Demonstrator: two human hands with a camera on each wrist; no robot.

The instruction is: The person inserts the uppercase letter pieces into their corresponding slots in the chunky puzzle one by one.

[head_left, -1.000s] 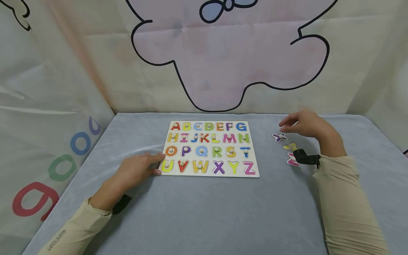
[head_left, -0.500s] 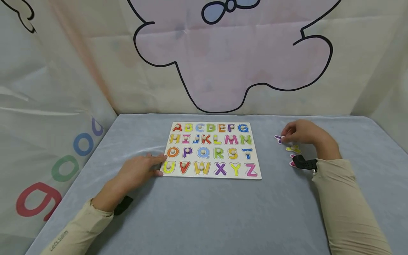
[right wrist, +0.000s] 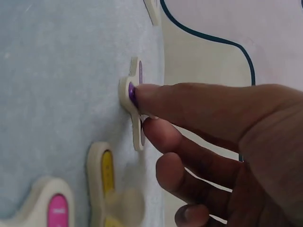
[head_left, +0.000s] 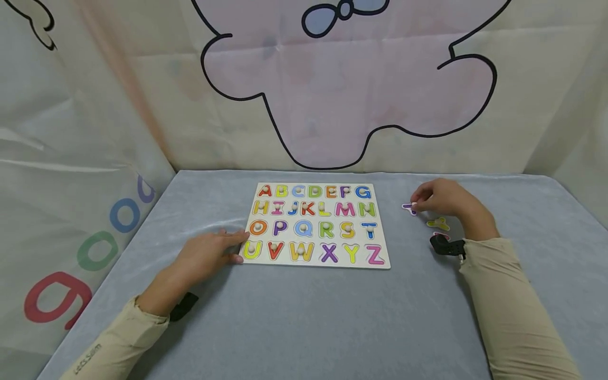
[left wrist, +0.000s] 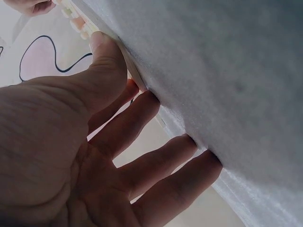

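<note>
Resting on the left edge of the white alphabet puzzle board (head_left: 315, 237), my left hand (head_left: 201, 256) has its fingers extended, with fingertips at the edge and the tablecloth in the left wrist view. To the right of the board, my right hand (head_left: 444, 199) pinches the purple letter X puzzle piece (right wrist: 125, 97) between thumb and fingers, low over the cloth. Just nearer lie a yellow Y piece (head_left: 439, 224) with a wooden knob and a pink Z piece (right wrist: 57, 208), mostly hidden by the wrist strap in the head view. Knobless X, Y and Z shapes show on the board.
A grey-blue cloth (head_left: 309, 322) covers the table. Pale printed curtains (head_left: 323, 116) hang behind it and at both sides. A black strap (head_left: 446, 246) sits on the right wrist, another black piece (head_left: 184, 307) on the left one.
My right hand has come down onto the purple X piece, pinched it, and shifted it slightly left. My left hand stays at the board's edge. The head view has shifted a little.
</note>
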